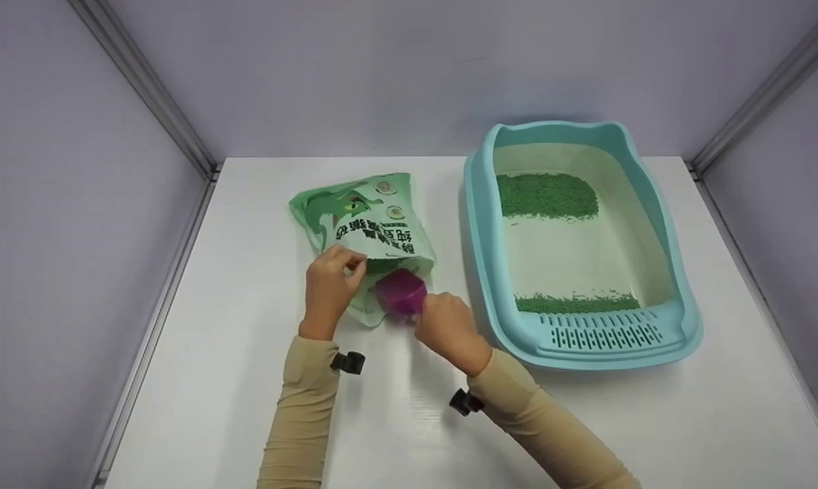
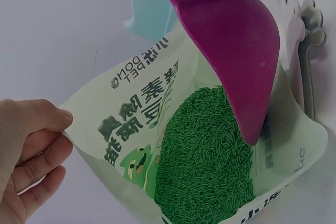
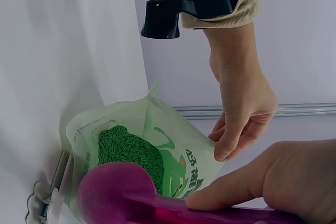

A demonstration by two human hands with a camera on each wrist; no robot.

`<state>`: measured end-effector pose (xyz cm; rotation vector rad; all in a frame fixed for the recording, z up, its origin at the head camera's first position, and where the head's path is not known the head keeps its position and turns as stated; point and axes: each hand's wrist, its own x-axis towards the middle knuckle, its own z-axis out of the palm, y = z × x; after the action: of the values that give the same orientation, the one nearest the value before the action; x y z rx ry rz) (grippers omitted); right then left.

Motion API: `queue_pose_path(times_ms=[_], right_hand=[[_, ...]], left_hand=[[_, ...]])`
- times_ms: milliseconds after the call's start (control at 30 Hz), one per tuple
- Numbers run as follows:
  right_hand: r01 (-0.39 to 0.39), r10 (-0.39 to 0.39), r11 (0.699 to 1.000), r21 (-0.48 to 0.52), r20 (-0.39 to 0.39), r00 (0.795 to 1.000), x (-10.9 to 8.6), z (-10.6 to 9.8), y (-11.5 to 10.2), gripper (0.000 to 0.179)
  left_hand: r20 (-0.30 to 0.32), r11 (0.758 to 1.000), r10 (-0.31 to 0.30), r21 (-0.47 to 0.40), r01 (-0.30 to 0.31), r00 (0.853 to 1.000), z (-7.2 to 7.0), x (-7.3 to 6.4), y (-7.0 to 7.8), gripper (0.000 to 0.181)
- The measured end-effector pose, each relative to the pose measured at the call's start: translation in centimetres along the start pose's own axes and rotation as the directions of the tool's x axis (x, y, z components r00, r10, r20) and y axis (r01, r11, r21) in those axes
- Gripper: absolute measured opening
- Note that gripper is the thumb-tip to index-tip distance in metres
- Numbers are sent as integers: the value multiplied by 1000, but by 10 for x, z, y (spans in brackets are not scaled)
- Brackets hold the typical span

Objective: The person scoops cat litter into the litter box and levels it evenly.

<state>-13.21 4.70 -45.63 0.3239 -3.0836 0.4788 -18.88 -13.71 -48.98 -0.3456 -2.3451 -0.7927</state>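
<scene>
A green-and-white cat litter bag (image 1: 388,227) lies on the table with its mouth toward me. My left hand (image 1: 329,288) pinches the upper edge of the mouth between thumb and fingertips and lifts it. Green pellets (image 2: 202,156) show inside the bag in the left wrist view. The handle of a purple scoop (image 1: 402,292) is gripped in my right hand (image 1: 450,329), with the thumb along it in the right wrist view. The scoop's bowl (image 2: 239,45) is at the bag's mouth, its tip over the pellets in the left wrist view.
To the right stands a light blue litter box (image 1: 480,231), with green pellets in a patch at its far end and a strip at its near end. Paw-shaped clips (image 2: 313,30), one grey and one whitish, show beside the bag. Walls enclose the table (image 1: 198,380).
</scene>
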Motion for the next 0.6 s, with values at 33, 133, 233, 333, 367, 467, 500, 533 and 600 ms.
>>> queue_pose_path(times_ms=[33,133,233,333,367,467,500,533,600], right_hand=[[0,0,1000,6,5,1000,1,-1,0,20],[9,-9,1000,16,5,1000,6,-1,-2,19],[13,-13,1000,18,-6,1000,10,1,-3,16],[-3,3,1000,14,-6,1000,12,3,-4,15],[-8,8,1000,14,-7,1000,13,4,-4,15],[-16,16,1000,20,-12,1000,14,6,-4,15],[-14,14,1000,23,-12,1000,15,7,-4,16],[-9,10,1000,26,-12,1000,15,7,-4,15],[-10,10,999,36,2,1000,17,7,-3,15]], left_hand=[[0,1000,-2,-3,2,1000,0,0,0,5],[5,1000,-2,-2,2,1000,0,1,0,5],[10,1000,-7,-4,7,1000,-1,1,0,5],[14,1000,-11,-5,11,1000,-1,1,0,6],[14,1000,-13,-4,13,1000,-1,1,0,5],[17,1000,-16,-5,16,1000,-1,1,1,5],[19,1000,-18,-6,18,1000,-1,1,1,5],[20,1000,-20,-8,20,1000,-1,1,1,5],[21,1000,-25,-13,25,999,0,1,1,5]])
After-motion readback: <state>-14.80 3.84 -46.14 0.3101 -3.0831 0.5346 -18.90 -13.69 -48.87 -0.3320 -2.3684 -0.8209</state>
